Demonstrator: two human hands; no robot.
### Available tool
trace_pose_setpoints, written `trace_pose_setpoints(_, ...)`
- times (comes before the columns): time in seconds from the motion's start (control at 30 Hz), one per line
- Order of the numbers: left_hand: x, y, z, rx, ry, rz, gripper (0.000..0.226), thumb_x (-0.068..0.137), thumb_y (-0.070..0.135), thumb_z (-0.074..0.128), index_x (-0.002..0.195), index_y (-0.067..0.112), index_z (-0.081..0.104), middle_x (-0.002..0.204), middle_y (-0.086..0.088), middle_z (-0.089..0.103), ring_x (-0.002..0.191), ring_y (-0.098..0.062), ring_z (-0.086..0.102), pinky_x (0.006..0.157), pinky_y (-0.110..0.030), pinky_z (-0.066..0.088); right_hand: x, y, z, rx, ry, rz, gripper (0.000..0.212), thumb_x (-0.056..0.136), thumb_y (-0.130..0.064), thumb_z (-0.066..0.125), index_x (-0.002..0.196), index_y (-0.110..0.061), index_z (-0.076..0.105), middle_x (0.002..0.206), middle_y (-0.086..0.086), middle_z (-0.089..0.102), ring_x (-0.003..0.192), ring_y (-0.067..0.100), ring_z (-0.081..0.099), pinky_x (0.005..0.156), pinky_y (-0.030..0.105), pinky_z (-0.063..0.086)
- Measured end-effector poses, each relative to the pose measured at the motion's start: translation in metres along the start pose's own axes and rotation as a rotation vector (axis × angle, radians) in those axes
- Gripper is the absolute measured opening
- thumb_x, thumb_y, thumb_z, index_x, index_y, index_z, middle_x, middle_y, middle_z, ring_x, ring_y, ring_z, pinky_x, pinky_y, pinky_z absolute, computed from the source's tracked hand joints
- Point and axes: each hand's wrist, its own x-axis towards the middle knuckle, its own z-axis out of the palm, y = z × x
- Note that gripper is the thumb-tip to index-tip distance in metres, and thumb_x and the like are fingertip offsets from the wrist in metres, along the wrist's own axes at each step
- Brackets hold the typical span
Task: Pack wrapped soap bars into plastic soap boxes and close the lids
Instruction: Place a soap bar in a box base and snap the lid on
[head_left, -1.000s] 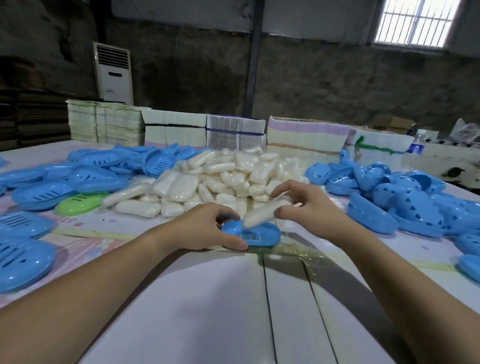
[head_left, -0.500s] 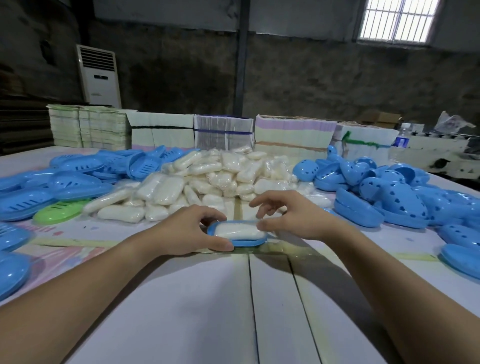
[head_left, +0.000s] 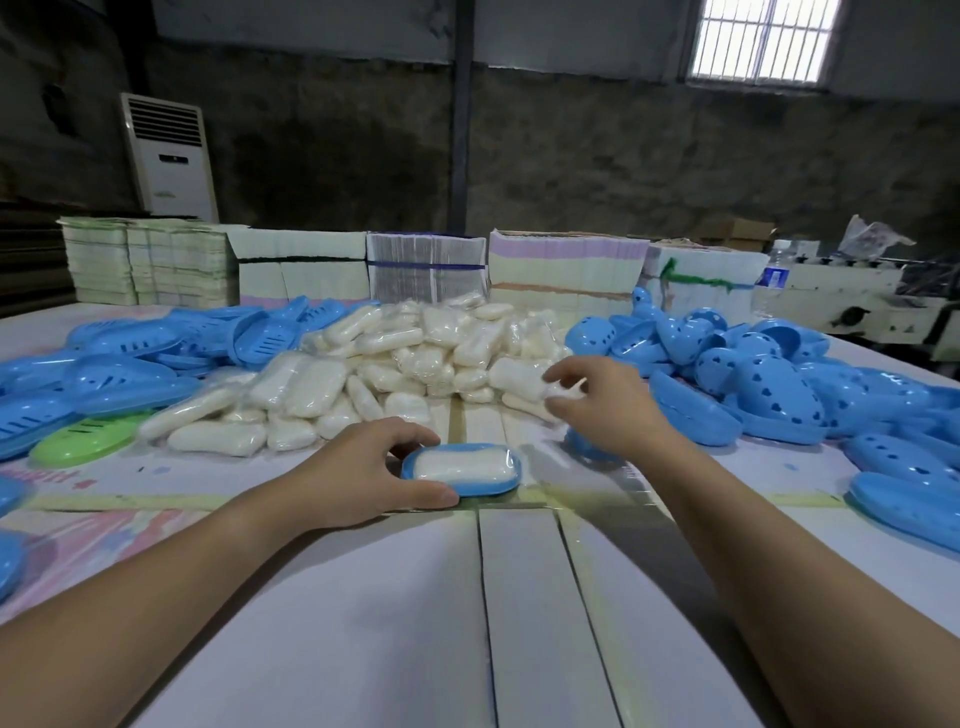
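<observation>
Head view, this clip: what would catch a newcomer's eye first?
The heap of wrapped soap bars at the table's middle, flanked by piles of blue lids and trays: slotted ones to the left, hole-punched ones to the right. In front, the left hand grips a blue soap box base with one wrapped bar lying in it, no lid on. The right hand hovers open beyond it, near the heap.

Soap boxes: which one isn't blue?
The green soap box at the table's left edge, beside the wrapped soap pile. Every other box in view is blue.
</observation>
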Motion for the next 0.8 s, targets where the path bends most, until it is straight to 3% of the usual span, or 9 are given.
trace_pose_setpoints(0.1,-0.001,0.001,0.000,0.003,0.001,0.024,0.047,0.066,0.053,0.086,0.105,0.049,0.060,0.103,0.028,0.062,0.087,0.018,0.055,0.069,-0.001,0.040,0.006,0.018,-0.015,-0.314,0.233,0.164,0.037,0.088,-0.026,0.060,0.125,-0.033,0.060,0.126,0.003,0.057,0.119,0.029,0.044,0.094,0.043,0.037)
trace_pose_setpoints(0.17,-0.002,0.002,-0.001,0.003,0.009,0.036,0.043,0.066,0.054,0.086,0.099,0.053,0.058,0.103,0.028,0.062,0.091,0.018,0.055,0.070,-0.001,0.041,0.008,0.027,-0.019,-0.403,0.240,0.241,0.044,0.089,-0.024,0.056,0.132,-0.033,0.053,0.132,0.005,0.052,0.124,0.032,0.036,0.096,0.045,0.031)
trace_pose_setpoints(0.3,-0.001,-0.001,0.001,0.032,0.016,0.045,0.056,0.066,0.057,0.084,0.115,0.043,0.062,0.108,0.028,0.061,0.092,0.020,0.053,0.070,0.000,0.040,0.009,0.041,-0.018,-0.508,0.155,0.359,0.050,0.089,-0.021,0.055,0.136,-0.032,0.046,0.137,0.008,0.044,0.125,0.034,0.031,0.097,0.047,0.029)
trace_pose_setpoints(0.5,-0.003,0.002,0.001,-0.011,-0.003,0.059,0.073,0.051,0.075,0.070,0.116,0.043,0.059,0.111,0.027,0.059,0.093,0.020,0.053,0.070,-0.001,0.042,0.009,0.052,-0.013,-0.535,0.125,0.388,0.045,0.086,-0.017,0.052,0.129,-0.031,0.051,0.125,0.004,0.057,0.123,0.032,0.037,0.097,0.048,0.028)
trace_pose_setpoints(0.8,-0.004,0.004,0.000,-0.029,-0.014,0.068,0.057,0.052,0.073,0.071,0.103,0.054,0.056,0.112,0.025,0.061,0.095,0.017,0.055,0.070,-0.001,0.042,0.013,0.053,-0.010,-0.456,0.214,0.291,0.043,0.085,-0.013,0.058,0.122,-0.036,0.059,0.102,0.003,0.062,0.108,0.027,0.048,0.086,0.040,0.027)
